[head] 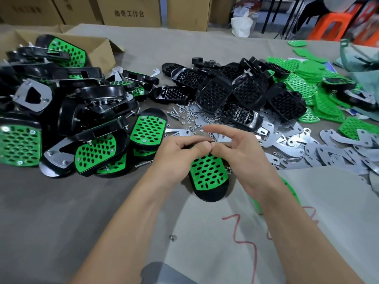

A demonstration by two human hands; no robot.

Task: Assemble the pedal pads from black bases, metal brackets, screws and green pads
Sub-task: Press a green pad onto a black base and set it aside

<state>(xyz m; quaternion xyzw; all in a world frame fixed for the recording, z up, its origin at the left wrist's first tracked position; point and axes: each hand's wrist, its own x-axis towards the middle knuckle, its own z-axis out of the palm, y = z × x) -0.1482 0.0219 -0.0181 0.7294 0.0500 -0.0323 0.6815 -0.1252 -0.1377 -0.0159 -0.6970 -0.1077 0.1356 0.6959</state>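
Grey cloth covers the table point(61, 201), with cardboard boxes point(131, 11) along the far edge and orange stools point(332, 23) beyond the far right corner. Finished pedals point(61, 111) are heaped on the left. Black bases point(246, 91) are piled in the far middle, and green pads point(303, 78) spread out to their right. Metal brackets point(328, 154) lie scattered on the right, and loose screws and nuts point(184, 115) sit just beyond the hands. Near the middle, one pedal pad point(207, 177) lies green side up, its far end hidden under the hands. The left hand point(180, 148) is curled, thumb and forefinger pinching a small metal piece point(212, 143); I cannot tell whether it is a screw or a nut. The right hand point(244, 154) has its thumb tip against the left thumb and its other fingers loosely spread.
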